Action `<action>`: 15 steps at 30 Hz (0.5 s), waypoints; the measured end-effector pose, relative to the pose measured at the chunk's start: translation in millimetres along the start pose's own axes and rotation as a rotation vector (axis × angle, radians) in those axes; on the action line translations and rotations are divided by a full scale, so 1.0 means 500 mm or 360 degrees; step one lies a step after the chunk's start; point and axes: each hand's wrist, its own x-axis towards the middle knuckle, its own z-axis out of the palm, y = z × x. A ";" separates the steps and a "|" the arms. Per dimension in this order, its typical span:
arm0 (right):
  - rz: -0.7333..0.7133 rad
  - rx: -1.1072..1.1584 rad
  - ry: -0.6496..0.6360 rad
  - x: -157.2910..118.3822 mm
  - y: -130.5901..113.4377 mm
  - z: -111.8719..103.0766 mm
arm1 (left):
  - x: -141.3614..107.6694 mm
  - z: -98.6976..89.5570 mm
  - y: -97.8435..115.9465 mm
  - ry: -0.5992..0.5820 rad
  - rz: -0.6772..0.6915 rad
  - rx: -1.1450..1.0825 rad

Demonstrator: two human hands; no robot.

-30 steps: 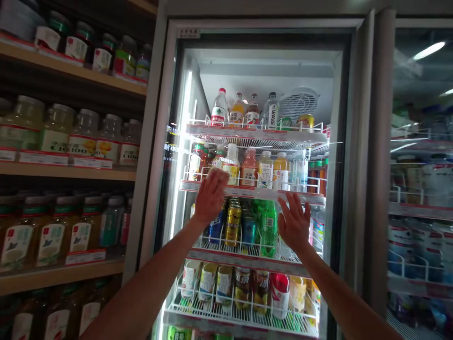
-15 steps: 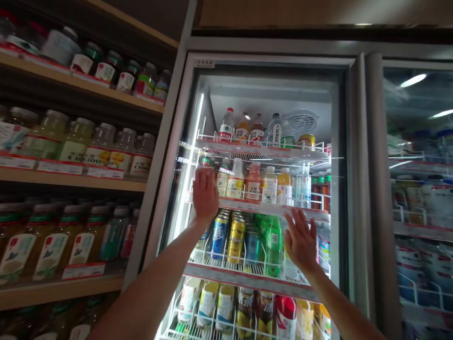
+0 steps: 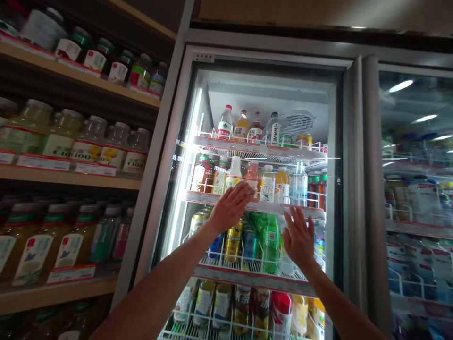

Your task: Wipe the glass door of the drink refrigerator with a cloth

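My left hand (image 3: 231,205) is stretched out flat, palm toward the lit drinks cooler, in front of its second shelf (image 3: 264,207). It overlaps the lower part of a white-capped bottle (image 3: 235,169) and a pink bottle (image 3: 252,174). My right hand (image 3: 299,236) is raised with fingers apart, to the right of a green bottle (image 3: 271,243). Neither hand holds anything. Whether either one touches the cooler's glass door (image 3: 219,87) cannot be made out. Between the hands stands a gold can (image 3: 232,242), with a teal can (image 3: 250,244) beside it.
Wooden shelves (image 3: 71,177) with rows of juice bottles (image 3: 67,250) stand at the left. The cooler's metal frame (image 3: 354,189) separates it from a second glass-fronted cooler (image 3: 417,203) at the right. More bottles (image 3: 281,311) fill the lowest visible shelf.
My left hand has swept right and slightly down, uncovering the bottles at the shelf's left end. My right hand stays nearly where it was. The view has shifted slightly.
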 end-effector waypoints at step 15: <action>0.0057 0.0035 -0.0078 0.001 -0.002 -0.005 | 0.022 0.009 0.017 0.0340 -0.0754 0.0006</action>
